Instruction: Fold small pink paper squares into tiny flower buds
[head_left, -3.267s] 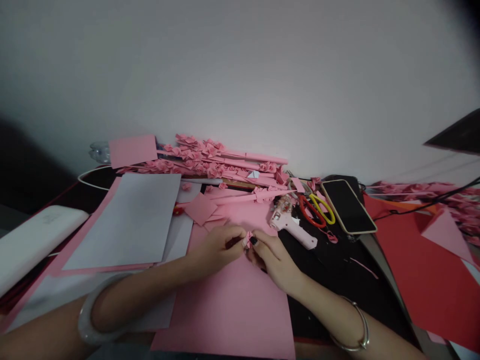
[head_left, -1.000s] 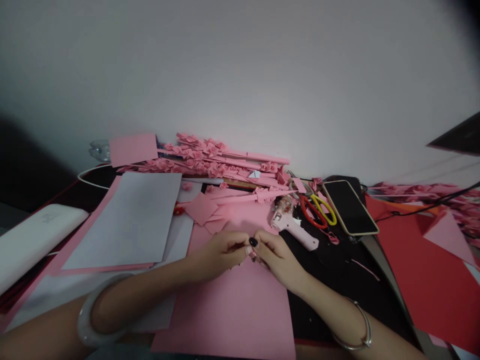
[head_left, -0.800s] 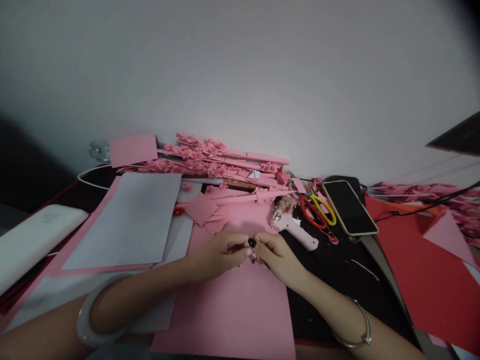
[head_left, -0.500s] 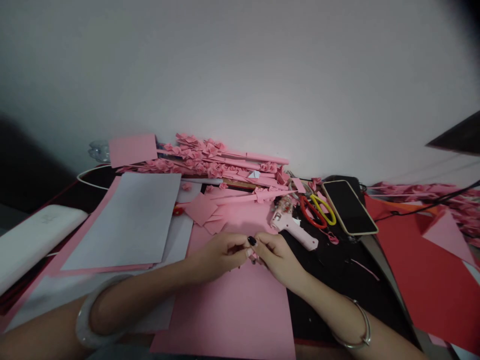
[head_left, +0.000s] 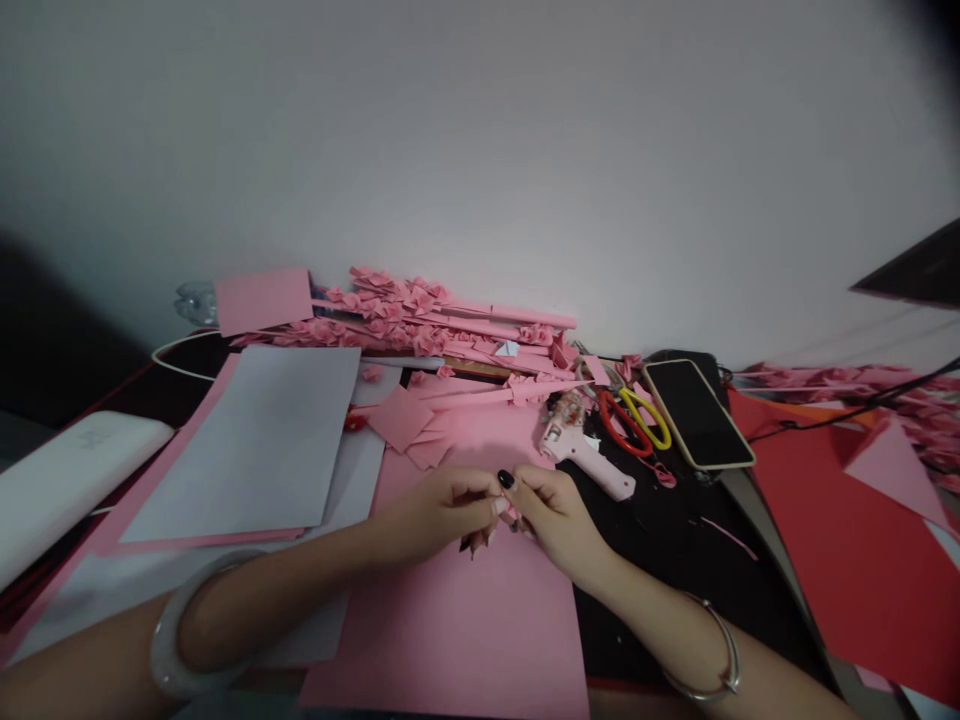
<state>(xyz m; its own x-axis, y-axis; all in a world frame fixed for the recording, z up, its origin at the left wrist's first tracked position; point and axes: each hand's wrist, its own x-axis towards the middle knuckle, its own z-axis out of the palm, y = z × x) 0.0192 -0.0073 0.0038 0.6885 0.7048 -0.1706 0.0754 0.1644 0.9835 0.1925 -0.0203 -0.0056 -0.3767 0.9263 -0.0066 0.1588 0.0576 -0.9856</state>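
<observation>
Paper piece (head_left: 511,516), one, left hand (head_left: 439,512), right hand (head_left: 559,520)

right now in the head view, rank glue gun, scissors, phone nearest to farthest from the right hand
From the right hand, pinching a folded pink piece:
1. glue gun, just beyond it
2. scissors, farther back right
3. phone, farthest right

Black tabletop (head_left: 660,545) is carrying large pink paper sheet (head_left: 450,640), grey paper sheet (head_left: 255,440), red paper sheet (head_left: 847,570), pink plastic glue gun (head_left: 590,463), black smartphone (head_left: 697,412).
</observation>
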